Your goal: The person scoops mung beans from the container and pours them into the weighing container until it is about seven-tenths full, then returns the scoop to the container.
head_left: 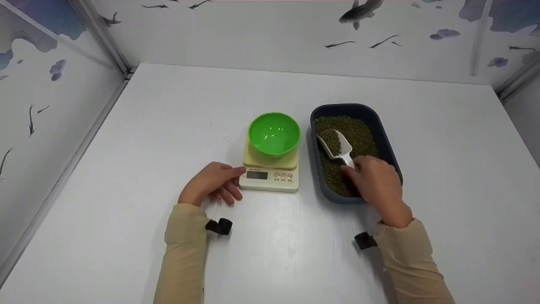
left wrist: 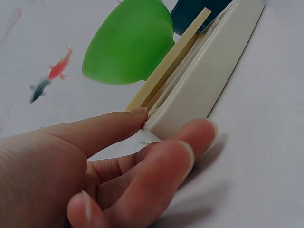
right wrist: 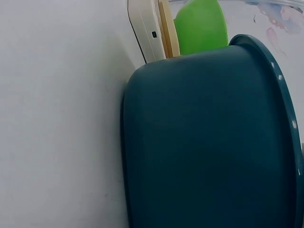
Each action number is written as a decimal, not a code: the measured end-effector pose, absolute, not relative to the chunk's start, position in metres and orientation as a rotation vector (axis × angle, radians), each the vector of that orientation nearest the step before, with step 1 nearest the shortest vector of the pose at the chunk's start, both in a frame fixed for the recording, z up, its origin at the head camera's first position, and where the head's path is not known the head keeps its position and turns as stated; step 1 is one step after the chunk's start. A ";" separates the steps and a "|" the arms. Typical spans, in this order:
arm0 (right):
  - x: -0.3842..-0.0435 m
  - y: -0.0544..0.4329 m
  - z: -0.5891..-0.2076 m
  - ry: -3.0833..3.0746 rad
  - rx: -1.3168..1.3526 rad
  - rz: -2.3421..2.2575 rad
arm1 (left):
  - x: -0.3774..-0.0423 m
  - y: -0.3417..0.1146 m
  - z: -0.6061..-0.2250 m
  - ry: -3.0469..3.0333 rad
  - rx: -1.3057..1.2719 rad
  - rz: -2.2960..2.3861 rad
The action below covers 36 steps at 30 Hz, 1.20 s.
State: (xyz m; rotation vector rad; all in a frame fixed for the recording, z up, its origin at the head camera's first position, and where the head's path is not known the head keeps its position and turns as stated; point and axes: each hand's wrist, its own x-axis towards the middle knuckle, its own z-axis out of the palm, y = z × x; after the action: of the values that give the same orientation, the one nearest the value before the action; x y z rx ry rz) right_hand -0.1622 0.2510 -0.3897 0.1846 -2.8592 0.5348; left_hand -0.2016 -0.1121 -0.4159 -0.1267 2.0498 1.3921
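A bright green bowl (head_left: 274,134) stands on the yellow platform of a kitchen scale (head_left: 270,182). My left hand (head_left: 215,181) is at the scale's left front corner; its thumb (left wrist: 114,128) touches the edge there, while the other fingers hang loosely bent beside it. To the right, a dark blue tub (head_left: 390,156) holds many small green-brown grains (head_left: 363,133) that look like mung beans. Over the tub, my right hand (head_left: 377,181) grips the handle of a white scoop (head_left: 345,145), whose bowl carries a heap of grains. The right wrist view shows the tub's outer wall (right wrist: 209,137), not the hand.
All this stands on a white table (head_left: 168,114). Fish-patterned white panels (head_left: 253,38) rise behind and at the left (head_left: 25,126). The tub is close to the scale's right side. A few tiny specks lie left of the bowl.
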 end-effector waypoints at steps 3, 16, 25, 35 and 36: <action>-0.163 0.251 -0.390 -2.867 0.187 0.530 | -0.202 -0.112 -0.416 2.043 -0.134 1.396; -0.162 0.250 -0.392 -2.824 0.175 0.517 | -0.202 -0.112 -0.416 2.062 -0.135 1.368; -0.162 0.250 -0.391 -2.814 0.167 0.533 | -0.202 -0.111 -0.416 2.068 -0.141 1.351; -0.162 0.250 -0.392 -2.803 0.147 0.533 | -0.203 -0.112 -0.417 2.058 -0.142 1.370; -0.162 0.249 -0.392 -2.799 0.148 0.532 | -0.203 -0.112 -0.417 2.057 -0.144 1.372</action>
State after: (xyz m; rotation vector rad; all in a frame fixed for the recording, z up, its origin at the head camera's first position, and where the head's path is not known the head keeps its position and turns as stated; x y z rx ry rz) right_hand -0.1624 0.2494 -0.3918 0.1480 -2.7986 0.5318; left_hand -0.2030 -0.1120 -0.4173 -0.1435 2.0575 1.3721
